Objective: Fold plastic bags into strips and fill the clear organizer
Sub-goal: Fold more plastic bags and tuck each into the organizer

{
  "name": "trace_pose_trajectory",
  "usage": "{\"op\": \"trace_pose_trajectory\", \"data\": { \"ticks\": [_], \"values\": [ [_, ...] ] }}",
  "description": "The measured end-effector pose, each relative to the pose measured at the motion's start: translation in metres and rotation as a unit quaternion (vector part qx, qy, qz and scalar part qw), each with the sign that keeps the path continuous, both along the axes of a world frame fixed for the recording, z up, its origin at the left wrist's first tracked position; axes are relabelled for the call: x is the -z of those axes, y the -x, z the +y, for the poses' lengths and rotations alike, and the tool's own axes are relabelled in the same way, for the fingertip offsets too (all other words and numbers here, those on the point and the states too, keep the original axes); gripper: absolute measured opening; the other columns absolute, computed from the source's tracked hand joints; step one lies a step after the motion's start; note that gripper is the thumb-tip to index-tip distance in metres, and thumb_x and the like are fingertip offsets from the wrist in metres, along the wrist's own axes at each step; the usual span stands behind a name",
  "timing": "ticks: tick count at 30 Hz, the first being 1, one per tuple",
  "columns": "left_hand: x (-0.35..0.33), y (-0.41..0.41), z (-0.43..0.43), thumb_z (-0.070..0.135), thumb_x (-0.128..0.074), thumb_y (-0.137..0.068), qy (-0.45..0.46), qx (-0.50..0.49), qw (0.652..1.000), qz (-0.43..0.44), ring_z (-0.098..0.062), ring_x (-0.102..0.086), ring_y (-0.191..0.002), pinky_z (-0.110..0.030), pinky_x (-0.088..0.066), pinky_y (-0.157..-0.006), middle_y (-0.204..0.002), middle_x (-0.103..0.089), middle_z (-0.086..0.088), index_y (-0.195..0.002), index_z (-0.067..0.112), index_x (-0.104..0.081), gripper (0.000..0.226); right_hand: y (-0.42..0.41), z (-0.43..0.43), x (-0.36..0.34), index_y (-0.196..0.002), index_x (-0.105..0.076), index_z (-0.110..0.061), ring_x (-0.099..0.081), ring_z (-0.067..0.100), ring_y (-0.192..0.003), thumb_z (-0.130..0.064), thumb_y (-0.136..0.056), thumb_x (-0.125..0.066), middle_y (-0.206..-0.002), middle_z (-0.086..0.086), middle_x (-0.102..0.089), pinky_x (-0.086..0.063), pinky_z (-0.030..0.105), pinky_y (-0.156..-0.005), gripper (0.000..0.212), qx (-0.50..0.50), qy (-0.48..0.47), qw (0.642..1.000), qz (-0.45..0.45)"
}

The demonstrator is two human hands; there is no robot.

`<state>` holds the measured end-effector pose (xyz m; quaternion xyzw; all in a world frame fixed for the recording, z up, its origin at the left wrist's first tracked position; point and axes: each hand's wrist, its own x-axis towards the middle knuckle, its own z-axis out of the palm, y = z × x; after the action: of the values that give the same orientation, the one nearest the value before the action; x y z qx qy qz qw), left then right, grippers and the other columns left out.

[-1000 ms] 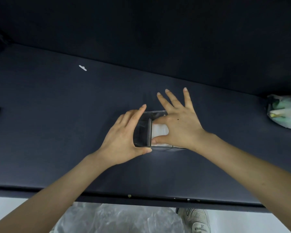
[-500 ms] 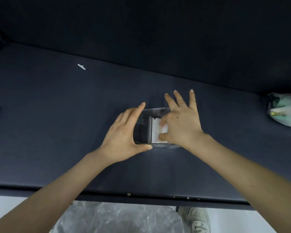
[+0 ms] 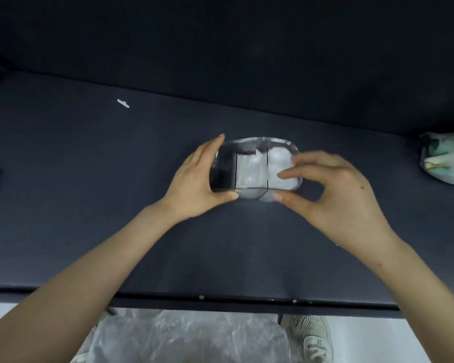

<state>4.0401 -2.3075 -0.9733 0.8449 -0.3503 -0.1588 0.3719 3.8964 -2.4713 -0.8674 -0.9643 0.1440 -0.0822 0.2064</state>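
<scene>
On the dark counter (image 3: 89, 184) sits the clear organizer (image 3: 222, 169), folded plastic bags (image 3: 249, 170) in its middle and right compartments. The left hand (image 3: 194, 179) grips its left end; the right hand (image 3: 338, 195) curls its fingers at the right end, too blurred to tell its grip.

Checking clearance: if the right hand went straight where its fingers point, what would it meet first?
The right end of the organizer, holding a bag; whether the right hand touches it is unclear.
</scene>
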Motion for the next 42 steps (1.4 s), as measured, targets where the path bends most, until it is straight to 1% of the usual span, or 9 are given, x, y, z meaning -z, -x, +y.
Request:
{"op": "trace_pose_trajectory", "data": {
  "ticks": [4, 11, 15, 18, 22, 27, 31, 38, 42],
  "values": [
    [-0.003, -0.001, 0.008, 0.034, -0.083, -0.073, -0.006, -0.011, 0.999, -0.031, -0.022, -0.018, -0.147, -0.037, -0.018, -0.12, -0.158, -0.022, -0.009, -0.153, 0.013, -0.017, 0.105, 0.052, 0.035, 0.031, -0.088, -0.075, -0.029, -0.063, 0.0, -0.07, -0.055, -0.072, -0.067, -0.079, -0.017, -0.069, -0.049, 0.021, -0.063, 0.032, -0.013, -0.113, 0.993, 0.016],
    [0.028, 0.04, 0.091, 0.06, -0.038, -0.088, -0.108, -0.05, 0.985, -0.126, -0.036, -0.028, -0.143, -0.049, -0.019, -0.118, -0.15, -0.039, -0.016, -0.146, 0.007, -0.037, 0.079, 0.142, 0.085, 0.105, -0.067, -0.072, -0.028, -0.061, 0.002, -0.054, -0.063, -0.075, -0.052, -0.064, -0.016, -0.068, -0.049, 0.018, -0.048, 0.041, -0.058, -0.02, 0.995, 0.08],
    [0.043, 0.052, 0.118, 0.056, -0.034, -0.094, -0.168, -0.019, 0.964, -0.203, -0.041, -0.028, -0.141, -0.056, -0.014, -0.117, -0.151, -0.036, -0.02, -0.145, 0.008, -0.041, 0.07, 0.163, 0.082, 0.135, -0.102, -0.071, -0.021, -0.069, 0.016, -0.072, -0.076, -0.077, -0.031, -0.087, -0.005, -0.071, -0.053, 0.028, -0.052, 0.073, -0.072, 0.079, 0.966, 0.238],
    [0.046, 0.053, 0.12, 0.054, -0.031, -0.096, -0.19, -0.008, 0.954, -0.232, -0.042, -0.025, -0.142, -0.059, -0.012, -0.117, -0.153, -0.032, -0.021, -0.145, 0.012, -0.041, 0.066, 0.174, 0.075, 0.158, -0.133, -0.054, -0.013, -0.067, 0.025, -0.099, -0.069, -0.081, -0.052, -0.113, 0.005, -0.067, -0.054, 0.035, -0.067, 0.076, -0.042, 0.069, 0.956, 0.281],
    [0.048, 0.052, 0.12, 0.055, -0.03, -0.097, -0.19, -0.01, 0.953, -0.236, -0.041, -0.024, -0.142, -0.058, -0.012, -0.117, -0.153, -0.032, -0.02, -0.145, 0.014, -0.042, 0.065, 0.176, 0.078, 0.164, -0.072, -0.069, -0.019, -0.063, 0.019, -0.05, -0.049, -0.077, -0.056, -0.056, -0.004, -0.063, -0.041, 0.021, -0.042, 0.034, -0.08, 0.05, 0.976, 0.198],
    [0.039, 0.055, 0.119, 0.055, -0.038, -0.092, -0.108, -0.06, 0.978, -0.166, -0.037, -0.034, -0.139, -0.048, -0.018, -0.117, -0.145, -0.046, -0.017, -0.133, 0.01, -0.057, 0.064, 0.148, 0.084, 0.112, -0.067, -0.065, -0.02, -0.054, 0.005, -0.053, -0.047, -0.081, -0.062, -0.059, -0.008, -0.06, -0.041, 0.025, -0.052, 0.03, -0.066, -0.179, 0.97, 0.152],
    [-0.019, 0.078, 0.104, 0.049, -0.045, -0.09, 0.086, -0.076, 0.992, 0.051, -0.002, -0.056, -0.112, -0.013, -0.038, -0.095, -0.114, -0.065, 0.006, -0.109, 0.021, -0.069, 0.041, 0.101, 0.079, 0.053, -0.067, -0.067, -0.014, -0.052, 0.001, -0.05, -0.022, -0.081, -0.074, -0.055, -0.003, -0.061, -0.043, 0.02, -0.056, 0.019, -0.036, -0.373, 0.912, 0.167],
    [-0.073, 0.108, 0.079, 0.069, -0.062, -0.072, 0.156, -0.004, 0.978, 0.138, -0.01, -0.065, -0.09, -0.021, -0.052, -0.079, -0.093, -0.067, 0.01, -0.096, 0.025, -0.069, 0.051, 0.028, 0.058, 0.026, -0.073, -0.06, 0.015, -0.048, 0.015, -0.056, -0.038, -0.067, -0.072, -0.064, 0.03, -0.057, -0.041, 0.02, -0.051, 0.054, 0.017, -0.429, 0.903, 0.028],
    [-0.065, 0.11, 0.073, 0.056, -0.077, -0.071, 0.131, -0.065, 0.979, 0.142, -0.002, -0.066, -0.082, -0.016, -0.052, -0.073, -0.09, -0.069, 0.016, -0.097, 0.025, -0.068, 0.042, 0.007, 0.064, 0.033, -0.052, -0.045, 0.002, -0.037, 0.004, -0.046, -0.038, -0.072, -0.073, -0.046, -0.003, -0.04, -0.035, 0.016, -0.048, 0.052, 0.043, -0.424, 0.904, -0.018]
  ]
}}
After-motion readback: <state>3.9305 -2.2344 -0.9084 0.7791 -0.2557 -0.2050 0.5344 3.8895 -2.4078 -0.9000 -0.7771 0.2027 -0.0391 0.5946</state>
